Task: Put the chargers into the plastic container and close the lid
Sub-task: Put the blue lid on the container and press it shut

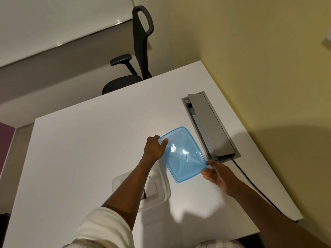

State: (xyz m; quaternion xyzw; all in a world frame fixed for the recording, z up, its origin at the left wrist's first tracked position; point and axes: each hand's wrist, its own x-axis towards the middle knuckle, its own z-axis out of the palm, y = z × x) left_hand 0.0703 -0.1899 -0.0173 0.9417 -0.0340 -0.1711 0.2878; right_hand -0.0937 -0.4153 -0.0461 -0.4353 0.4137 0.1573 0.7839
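Near the middle of the white table, the clear plastic container sits open, partly hidden under the left forearm, with white chargers blurred inside. The left hand pinches the blue lid's far corner, and the right hand grips its near corner, beside the grey cable hatch at the table's right edge.

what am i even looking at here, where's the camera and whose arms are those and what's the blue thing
There is no machine here. A person wears a wide-angle camera on the head, so this one picture looks down over their own arms at a white table.

The blue thing is a see-through plastic lid. Both hands hold it: the left hand grips its far corner, the right hand its near corner.

Under the left forearm sits a clear plastic container, open, with something white inside, probably a charger, though it is too blurred and hidden to be sure.

Also on the table: a grey cable hatch with a black cable leading away. A black office chair stands behind.
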